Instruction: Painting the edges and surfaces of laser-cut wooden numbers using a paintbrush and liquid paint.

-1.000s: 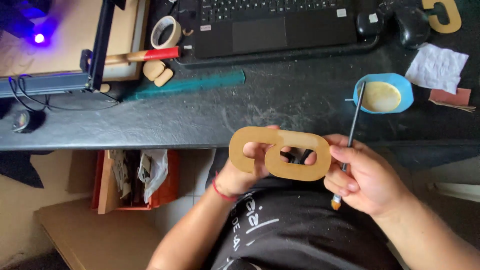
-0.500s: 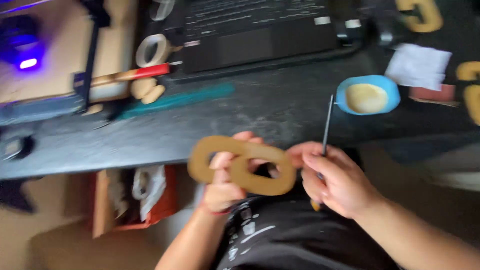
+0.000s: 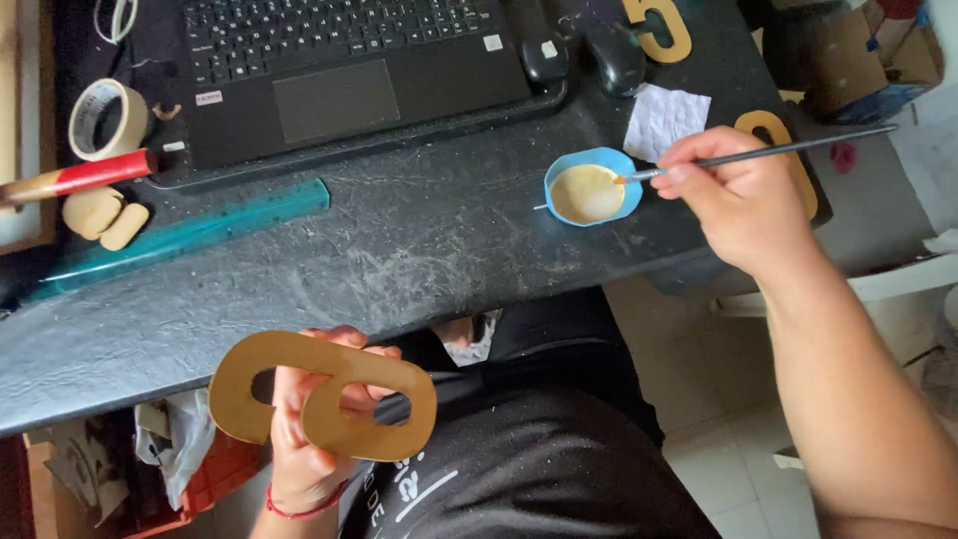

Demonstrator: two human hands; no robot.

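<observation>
- right hand [image 3: 733, 200] is pinching a thin paintbrush [image 3: 768, 153], bristle tip dipped into the little blue cup [image 3: 592, 187] of pale cream paint near the tabletop [image 3: 399, 260] edge
- left hand [image 3: 304, 429] is down over the lap, fingers [image 3: 349, 349] clamped around a flat tan figure-eight cutout [image 3: 324, 394], off the tabletop entirely
- progress-wise: the face of the cutout that shows looks plain tan, no wet cream on it that I can spot, so I'd say the painting on this piece is mostly ahead. Brush looks to be loading up
- other stuff: laptop [image 3: 339, 60] at the back, a mouse [image 3: 616, 58], white paper scrap [image 3: 667, 120], two more tan cutouts [image 3: 664, 35], masking tape roll [image 3: 105, 118], teal ruler [image 3: 180, 240]
- in the way: not much really, the stretch between cup and cutout is just scuffed dark surface; the cup does sit close to the edge
</observation>
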